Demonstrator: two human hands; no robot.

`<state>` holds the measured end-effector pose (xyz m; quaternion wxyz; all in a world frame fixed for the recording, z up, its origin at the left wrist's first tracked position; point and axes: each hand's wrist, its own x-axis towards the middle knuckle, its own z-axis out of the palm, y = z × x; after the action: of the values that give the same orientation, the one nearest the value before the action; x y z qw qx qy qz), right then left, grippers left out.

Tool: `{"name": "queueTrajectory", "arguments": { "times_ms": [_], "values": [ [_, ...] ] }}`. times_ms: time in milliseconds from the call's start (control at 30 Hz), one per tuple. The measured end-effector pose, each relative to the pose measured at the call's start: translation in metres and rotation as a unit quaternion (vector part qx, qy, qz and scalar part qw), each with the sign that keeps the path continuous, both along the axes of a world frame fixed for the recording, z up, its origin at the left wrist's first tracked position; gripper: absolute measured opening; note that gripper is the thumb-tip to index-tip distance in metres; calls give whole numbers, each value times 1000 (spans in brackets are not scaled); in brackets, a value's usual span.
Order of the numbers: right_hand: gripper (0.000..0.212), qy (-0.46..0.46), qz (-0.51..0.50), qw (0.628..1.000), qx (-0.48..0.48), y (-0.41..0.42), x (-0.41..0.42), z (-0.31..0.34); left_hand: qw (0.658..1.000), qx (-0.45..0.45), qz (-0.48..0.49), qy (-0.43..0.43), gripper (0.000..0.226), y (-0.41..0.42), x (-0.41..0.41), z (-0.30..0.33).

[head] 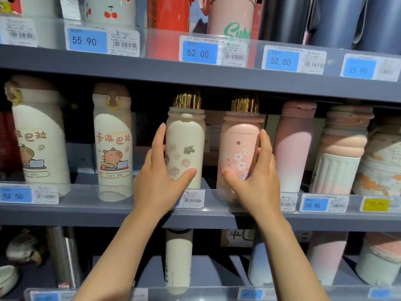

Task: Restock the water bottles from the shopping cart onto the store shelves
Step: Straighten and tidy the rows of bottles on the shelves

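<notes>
On the middle shelf (86, 210), going from the left, a cream bottle with a capybara cartoon (39, 137) stands at the edge of the view, and a second capybara bottle (112, 144) of the same pattern stands well apart from it, both behind the clear price rail. A blue tag reading 52.50 (15, 195) sits on the rail under the first one. Next comes the left hand (160, 181), wrapped round the lower half of a cream floral bottle with a gold cap (185, 135): the fingers reach up along its left side and the thumb lies across its front, so the hand holds it upright on the shelf. Just beside it, with a narrow gap between them, stands a pink bottle with cherry-blossom print and a gold cap (239, 144), which the right hand (258, 181) grips the same way in mirror image, fingers up the right side, thumb across the lower front. Both bottle bases sit behind the rail. To the right stand a plain pink gradient bottle (295, 146), then a ribbed pink and white flask (340, 153) near the frame edge. A blue 50.50 tag (312, 205) and a yellow tag (375, 204) hang below these. The upper shelf carries more flasks, and tags reading 55.90 (84, 41) and 52.00 (198, 53).
</notes>
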<state>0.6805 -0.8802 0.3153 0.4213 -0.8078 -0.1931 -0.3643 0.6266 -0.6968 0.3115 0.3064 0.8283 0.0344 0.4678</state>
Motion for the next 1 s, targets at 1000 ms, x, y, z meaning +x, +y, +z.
{"name": "queueTrajectory", "arguments": {
  "times_ms": [1000],
  "values": [
    [115,4,-91,994,-58,3,-7,-4,983,93,157,-24,89,-19,9,-15]
  ]
}}
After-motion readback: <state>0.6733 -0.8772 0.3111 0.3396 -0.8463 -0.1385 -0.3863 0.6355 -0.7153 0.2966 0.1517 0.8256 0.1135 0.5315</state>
